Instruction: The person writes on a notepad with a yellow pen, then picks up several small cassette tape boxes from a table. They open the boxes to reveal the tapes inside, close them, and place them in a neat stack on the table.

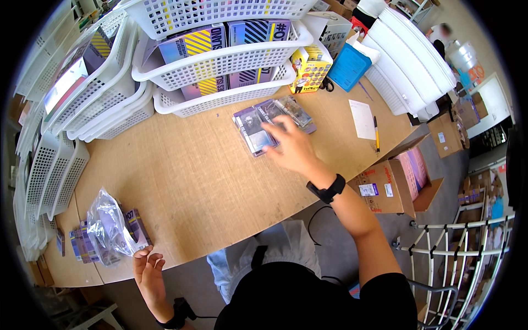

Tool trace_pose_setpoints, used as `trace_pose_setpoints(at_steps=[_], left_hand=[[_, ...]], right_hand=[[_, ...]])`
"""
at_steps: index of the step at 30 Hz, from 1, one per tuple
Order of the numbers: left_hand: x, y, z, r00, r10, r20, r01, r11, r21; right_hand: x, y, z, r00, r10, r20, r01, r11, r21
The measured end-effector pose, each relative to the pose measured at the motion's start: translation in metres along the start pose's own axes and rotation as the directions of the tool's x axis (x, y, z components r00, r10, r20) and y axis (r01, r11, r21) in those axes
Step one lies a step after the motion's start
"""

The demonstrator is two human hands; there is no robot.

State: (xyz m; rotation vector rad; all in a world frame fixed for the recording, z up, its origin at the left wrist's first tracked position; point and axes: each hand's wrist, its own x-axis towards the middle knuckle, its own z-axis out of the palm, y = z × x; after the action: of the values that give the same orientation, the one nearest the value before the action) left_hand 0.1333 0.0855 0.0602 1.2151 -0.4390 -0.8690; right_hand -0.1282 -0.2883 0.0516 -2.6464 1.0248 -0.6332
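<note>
My right hand [290, 147] reaches over a small group of flat, clear-cased packs [254, 131] with dark and grey printed fronts. Its fingers are apart and slightly blurred, with the fingertips over the nearest pack; whether they touch it I cannot tell. At the table's front left edge my left hand [148, 272] is palm up with loosely bent, separate fingers and nothing seen in it. Just beyond those fingers lies a crumpled clear plastic bag [107, 225]. Purple boxes with yellow stripes [136, 228] sit beside and partly under the bag.
White perforated baskets [214, 71] holding purple boxes are stacked at the back, with more baskets [110, 82] at the left. A yellow box [311, 69], blue pouch [350, 66], white paper [361, 119] and yellow pen [377, 135] lie toward the right. An open carton [379, 184] stands off the right edge.
</note>
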Motion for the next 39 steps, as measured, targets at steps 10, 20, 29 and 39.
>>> trace_pose_setpoints(at_steps=[10,20,29,39], left_hand=[[0.001,-0.004,0.001,1.0,-0.006,-0.023,0.006,1.0,-0.002],[-0.001,-0.004,0.0,0.999,-0.006,-0.035,0.006,1.0,0.006],[0.0,-0.008,-0.004,0.999,-0.038,-0.013,0.038,0.999,0.025],[0.0,-0.008,-0.003,0.999,-0.015,-0.037,0.015,1.0,-0.003]], right_hand=[[0.013,0.089,-0.003,0.941,0.306,-0.142,-0.29,0.949,0.124],[0.005,0.077,-0.003,0.9,0.402,-0.169,-0.406,0.914,0.016],[0.01,0.078,0.002,0.935,0.352,-0.054,-0.317,0.891,0.325],[0.004,0.08,0.022,0.954,0.294,-0.06,-0.281,0.946,0.159]])
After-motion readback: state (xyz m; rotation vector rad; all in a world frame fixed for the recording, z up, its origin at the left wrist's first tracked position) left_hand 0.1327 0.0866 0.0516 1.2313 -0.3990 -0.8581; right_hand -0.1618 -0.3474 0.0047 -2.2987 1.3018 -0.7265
